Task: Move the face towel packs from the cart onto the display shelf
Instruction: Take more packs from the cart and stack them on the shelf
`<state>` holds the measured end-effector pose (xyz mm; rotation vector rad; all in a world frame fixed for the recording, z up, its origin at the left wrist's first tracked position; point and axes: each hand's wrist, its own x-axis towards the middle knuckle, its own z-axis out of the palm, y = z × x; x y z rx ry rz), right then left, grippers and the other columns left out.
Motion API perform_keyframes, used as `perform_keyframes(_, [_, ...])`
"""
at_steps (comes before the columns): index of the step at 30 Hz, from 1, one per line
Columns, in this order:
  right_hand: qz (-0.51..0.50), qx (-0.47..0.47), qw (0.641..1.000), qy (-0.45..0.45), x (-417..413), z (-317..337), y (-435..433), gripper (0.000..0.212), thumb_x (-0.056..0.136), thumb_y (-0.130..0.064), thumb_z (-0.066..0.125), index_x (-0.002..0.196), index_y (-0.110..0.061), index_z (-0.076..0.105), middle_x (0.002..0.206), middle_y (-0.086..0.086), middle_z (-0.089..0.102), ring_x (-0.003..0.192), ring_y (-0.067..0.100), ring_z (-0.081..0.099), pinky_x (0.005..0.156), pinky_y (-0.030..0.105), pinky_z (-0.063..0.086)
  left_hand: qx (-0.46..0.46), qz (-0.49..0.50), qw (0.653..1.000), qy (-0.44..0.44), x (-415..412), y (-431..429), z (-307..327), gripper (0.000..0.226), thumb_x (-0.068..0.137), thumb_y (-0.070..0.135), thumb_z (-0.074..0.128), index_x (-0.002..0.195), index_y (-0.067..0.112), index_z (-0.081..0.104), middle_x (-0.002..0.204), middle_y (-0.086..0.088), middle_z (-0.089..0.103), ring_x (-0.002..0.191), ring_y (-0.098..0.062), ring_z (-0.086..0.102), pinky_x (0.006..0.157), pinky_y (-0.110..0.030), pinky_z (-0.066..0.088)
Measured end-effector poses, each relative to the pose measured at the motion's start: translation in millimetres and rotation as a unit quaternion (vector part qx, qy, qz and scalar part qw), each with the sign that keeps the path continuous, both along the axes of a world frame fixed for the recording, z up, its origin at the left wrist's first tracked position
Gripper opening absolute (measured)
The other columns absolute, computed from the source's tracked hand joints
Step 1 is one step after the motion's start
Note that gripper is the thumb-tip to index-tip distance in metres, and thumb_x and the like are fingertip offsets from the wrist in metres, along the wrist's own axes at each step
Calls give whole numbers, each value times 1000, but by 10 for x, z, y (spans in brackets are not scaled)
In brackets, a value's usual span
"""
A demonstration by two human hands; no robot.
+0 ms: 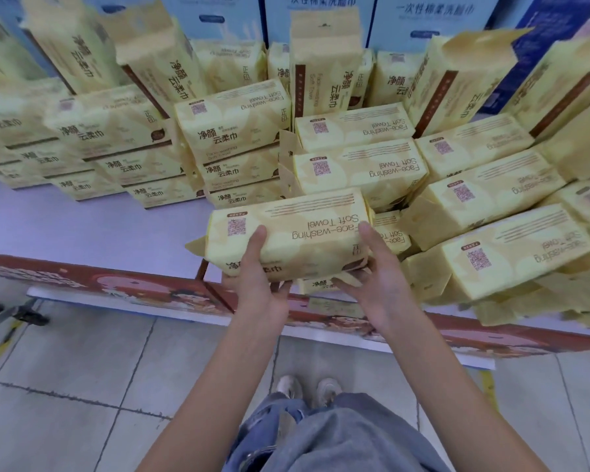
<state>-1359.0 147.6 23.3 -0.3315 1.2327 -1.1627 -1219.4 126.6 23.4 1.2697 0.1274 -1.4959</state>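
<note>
Currently both hands hold one face towel pack [286, 236], lying flat, long side across the view, just above frame centre.

- Left hand [258, 284]: grasps the pack's near edge at its 7 o'clock; thumb lies on the top face, fingers are curled beneath.
- Right hand [375, 281]: grasps the pack's 4 o'clock corner the same way, thumb on top, fingers under.
- Pack position: over the front edge of the display shelf [99, 226]. Another pack [321, 286] shows directly below it; cannot tell whether the two touch.
- At 10 o'clock of the held pack: neat flat stacks [116, 131], several layers high, labels facing the camera.
- At 2 to 3 o'clock: a looser pile [491, 199] of flat packs, tilted, reaching the shelf's front edge.
- At 12 o'clock, further back: upright packs [324, 63] standing on end, some leaning.
- Behind them: blue cartons [430, 18] along the rear.
- Shelf front carries a red printed banner [116, 287].
- At 6 o'clock: tiled floor [82, 369], light shoes [307, 390], blue jeans.
</note>
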Motion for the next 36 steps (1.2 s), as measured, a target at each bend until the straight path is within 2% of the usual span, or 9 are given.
perform_keyframes(3, [-90,14,996,10,-75,-106,-109,61,67,-46,73,120,-21,57,117,2,63,111,22,56,81,36,50,-5,-17,999,-45,-197,-21,-8,86,65,24,84,132,26,30,121,-1,58,101,-18,60,65,-30,50])
perform_keyframes(7, [-194,8,981,25,-161,-297,-208,28,80,-40,69,103,-24,65,104,-1,71,96,15,66,71,31,52,-1,-63,996,-70,-354,-49,-116,90,66,22,84,132,29,23,126,-1,52,111,-23,55,95,-43,48])
perform_keyframes(9, [-223,3,974,40,-167,-364,-252,21,83,-39,67,98,-25,65,102,-4,72,92,12,66,74,32,53,2,-103,991,-83,-359,-73,-165,88,69,25,82,132,29,21,128,-1,50,115,-25,53,101,-47,44])
perform_keyframes(15, [-272,-14,960,60,-119,-426,-407,51,86,-41,63,131,-20,52,118,-6,64,110,13,59,100,40,46,9,-169,981,-97,-371,-131,-205,68,78,37,75,123,26,25,121,-1,51,113,-24,54,100,-52,44])
perform_keyframes(19, [-286,-12,955,81,-106,-435,-451,61,84,-37,68,137,-19,44,125,-4,60,114,15,58,102,41,45,21,-179,981,-75,-492,-143,-179,68,79,45,71,125,24,25,120,-6,53,108,-25,57,93,-52,50])
perform_keyframes(24, [-306,1,947,95,-217,-399,-552,56,86,-37,65,132,-12,46,124,2,61,112,20,59,99,43,47,32,-218,973,-64,-604,-193,-154,87,78,55,68,140,26,14,139,-2,44,121,-23,50,102,-51,43])
perform_keyframes(29, [-319,17,941,107,-222,-337,-612,53,87,-39,63,125,-6,46,124,6,59,110,21,59,97,40,49,24,-239,966,-94,-664,-265,-167,87,76,63,64,137,26,15,142,-4,39,128,-26,45,103,-53,40])
perform_keyframes(32, [-309,17,945,107,-209,-287,-606,55,90,-38,60,129,-5,42,125,5,57,110,19,57,94,35,49,29,-259,960,-99,-700,-279,-151,97,75,70,59,145,27,7,155,1,21,139,-25,32,108,-55,32])
perform_keyframes(36, [-267,10,957,117,-136,-315,-547,62,91,-31,60,142,-11,32,136,3,52,121,19,53,103,40,44,28,-256,964,-71,-687,-297,-164,100,76,67,61,147,28,2,157,-3,18,142,-24,28,107,-57,34])
